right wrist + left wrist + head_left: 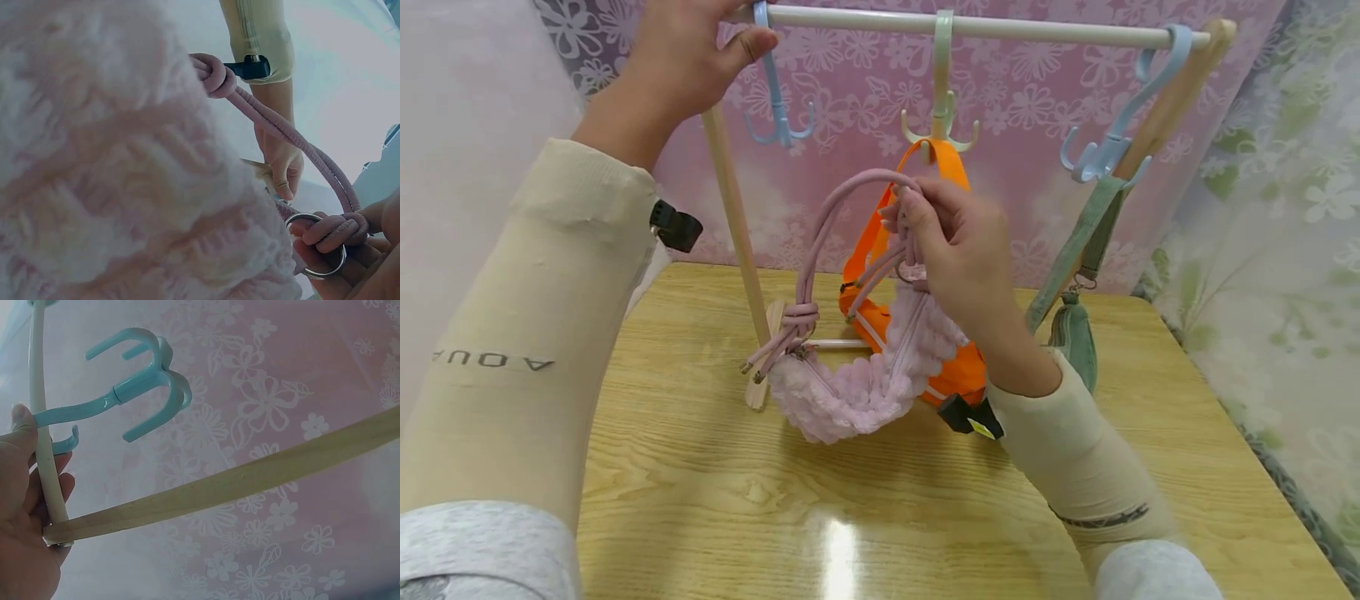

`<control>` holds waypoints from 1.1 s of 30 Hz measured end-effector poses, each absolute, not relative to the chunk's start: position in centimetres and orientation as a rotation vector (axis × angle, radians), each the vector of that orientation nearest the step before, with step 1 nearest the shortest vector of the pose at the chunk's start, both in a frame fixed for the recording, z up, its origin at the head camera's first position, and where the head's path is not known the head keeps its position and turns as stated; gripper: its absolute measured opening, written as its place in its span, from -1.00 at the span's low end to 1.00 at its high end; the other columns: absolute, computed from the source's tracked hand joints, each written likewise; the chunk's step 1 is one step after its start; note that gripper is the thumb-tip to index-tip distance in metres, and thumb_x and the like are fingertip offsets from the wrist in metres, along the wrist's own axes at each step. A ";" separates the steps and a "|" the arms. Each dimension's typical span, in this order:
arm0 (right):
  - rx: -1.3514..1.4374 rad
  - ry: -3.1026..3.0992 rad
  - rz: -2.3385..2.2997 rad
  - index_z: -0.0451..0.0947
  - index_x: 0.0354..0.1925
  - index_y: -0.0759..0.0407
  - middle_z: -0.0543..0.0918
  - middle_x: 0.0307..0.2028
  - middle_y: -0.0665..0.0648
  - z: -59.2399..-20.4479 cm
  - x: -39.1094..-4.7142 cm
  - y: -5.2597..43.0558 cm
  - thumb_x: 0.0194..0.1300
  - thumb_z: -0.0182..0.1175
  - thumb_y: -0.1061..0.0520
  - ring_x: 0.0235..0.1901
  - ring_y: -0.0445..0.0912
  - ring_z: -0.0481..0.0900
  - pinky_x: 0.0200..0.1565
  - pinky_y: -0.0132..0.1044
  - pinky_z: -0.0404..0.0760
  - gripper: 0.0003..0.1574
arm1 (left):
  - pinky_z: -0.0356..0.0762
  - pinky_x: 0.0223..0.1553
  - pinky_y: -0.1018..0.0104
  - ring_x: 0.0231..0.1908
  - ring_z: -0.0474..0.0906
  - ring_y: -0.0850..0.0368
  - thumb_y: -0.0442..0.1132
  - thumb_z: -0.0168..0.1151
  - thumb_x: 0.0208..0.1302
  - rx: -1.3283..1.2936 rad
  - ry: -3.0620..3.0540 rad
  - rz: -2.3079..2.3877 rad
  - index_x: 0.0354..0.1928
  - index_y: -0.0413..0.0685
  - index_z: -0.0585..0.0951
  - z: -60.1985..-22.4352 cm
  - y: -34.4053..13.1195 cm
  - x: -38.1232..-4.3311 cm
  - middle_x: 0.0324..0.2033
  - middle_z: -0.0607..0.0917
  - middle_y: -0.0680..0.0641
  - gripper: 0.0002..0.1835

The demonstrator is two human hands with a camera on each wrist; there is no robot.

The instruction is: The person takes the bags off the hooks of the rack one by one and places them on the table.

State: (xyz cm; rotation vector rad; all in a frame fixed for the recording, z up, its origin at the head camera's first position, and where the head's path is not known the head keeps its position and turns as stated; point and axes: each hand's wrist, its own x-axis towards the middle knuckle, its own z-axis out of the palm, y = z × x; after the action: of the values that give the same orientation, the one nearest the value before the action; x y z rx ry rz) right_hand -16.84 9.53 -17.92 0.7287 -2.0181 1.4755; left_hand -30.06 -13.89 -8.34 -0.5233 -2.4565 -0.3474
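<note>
My right hand grips the cord handle of a fluffy pink handbag, which hangs tilted below it. Beside those fingers, the right wrist view shows a metal ring and a knot in the cord. Up at the left end of the white rod, my left hand has its fingers curled round the rod. Its thumb lies against the stem of a light blue hook hanger, whose prongs hold nothing. Behind the pink bag, an orange bag hangs from the pale green hook hanger.
A second blue hook hanger at the right carries a green bag by its strap. Wooden legs hold up the rack on a wooden table. A pink floral cloth hangs behind.
</note>
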 end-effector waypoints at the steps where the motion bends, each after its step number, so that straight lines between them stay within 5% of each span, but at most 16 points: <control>1: 0.723 -2.014 1.464 0.54 -0.19 0.45 0.63 -0.42 0.25 -18.2 -16.9 9.6 0.32 0.04 0.21 -0.54 -0.06 0.53 -0.53 -0.33 0.51 -0.72 | -0.06 0.32 0.17 0.24 0.12 -0.01 0.06 -0.10 0.30 -0.525 -2.447 -0.338 0.19 0.10 0.41 -8.4 -13.9 -30.1 0.16 0.37 -0.10 -0.53; 13: 0.784 -1.889 1.462 0.57 -0.19 0.38 0.67 -0.40 0.17 -21.0 -16.9 9.6 0.29 0.08 0.18 -0.64 -0.08 0.44 -0.56 -0.36 0.50 -0.73 | -0.11 0.33 0.21 0.24 0.11 0.02 0.12 -0.06 0.27 -0.504 -2.426 -0.347 0.20 0.15 0.40 -8.5 -13.8 -30.0 0.16 0.39 -0.07 -0.50; 33: 0.776 -1.830 1.527 0.54 -0.13 0.46 0.66 -0.37 0.29 -22.4 -16.5 9.9 0.27 0.09 0.25 -0.34 -0.02 0.66 -0.44 -0.31 0.60 -0.71 | -0.09 0.32 0.23 0.28 0.05 0.06 0.12 -0.10 0.32 -0.562 -2.442 -0.452 0.31 0.21 0.26 -8.9 -14.1 -29.7 0.30 0.22 0.01 -0.46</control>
State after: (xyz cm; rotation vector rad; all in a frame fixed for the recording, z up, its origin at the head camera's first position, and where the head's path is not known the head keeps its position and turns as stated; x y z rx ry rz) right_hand -16.51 9.93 -22.43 0.7762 -1.8296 1.5272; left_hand -29.75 -14.10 -8.90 -0.5615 -2.4415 -0.4516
